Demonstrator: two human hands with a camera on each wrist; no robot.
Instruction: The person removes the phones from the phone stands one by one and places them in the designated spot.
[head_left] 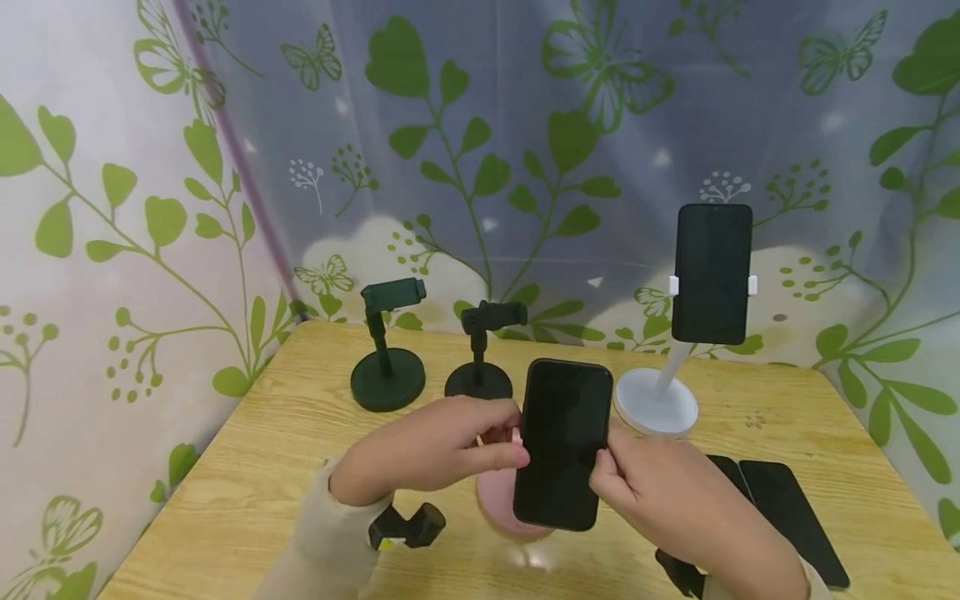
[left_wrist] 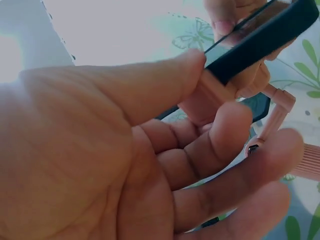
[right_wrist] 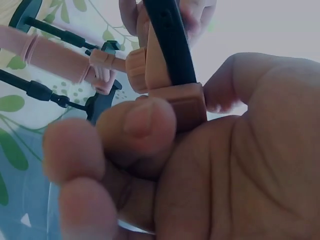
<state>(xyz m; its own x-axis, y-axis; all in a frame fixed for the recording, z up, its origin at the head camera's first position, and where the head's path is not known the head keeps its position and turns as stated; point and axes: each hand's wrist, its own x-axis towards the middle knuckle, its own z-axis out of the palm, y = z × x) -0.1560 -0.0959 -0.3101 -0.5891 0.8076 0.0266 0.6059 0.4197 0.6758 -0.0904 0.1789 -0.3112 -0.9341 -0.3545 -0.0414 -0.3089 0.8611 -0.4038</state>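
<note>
A black phone (head_left: 564, 442) with a dark screen stands upright in the clamp of a pink phone stand (head_left: 501, 500), whose round base shows below it. On the phone's left side my left hand (head_left: 431, 446) pinches the pink clamp end (left_wrist: 199, 102) between thumb and index finger. At the opposite edge, my right hand (head_left: 660, 483) grips the other pink clamp end (right_wrist: 182, 102) with thumb and curled index finger. From the head view, the phone hides most of the clamp and the stand's stem.
Behind stand a dark green phone stand (head_left: 386, 379) and a black one (head_left: 478, 379). A white stand (head_left: 656, 404) at the back right holds another phone (head_left: 712, 275). Further phones (head_left: 791, 517) lie beside my right forearm. A patterned curtain (head_left: 525, 167) backs the wooden table (head_left: 232, 483).
</note>
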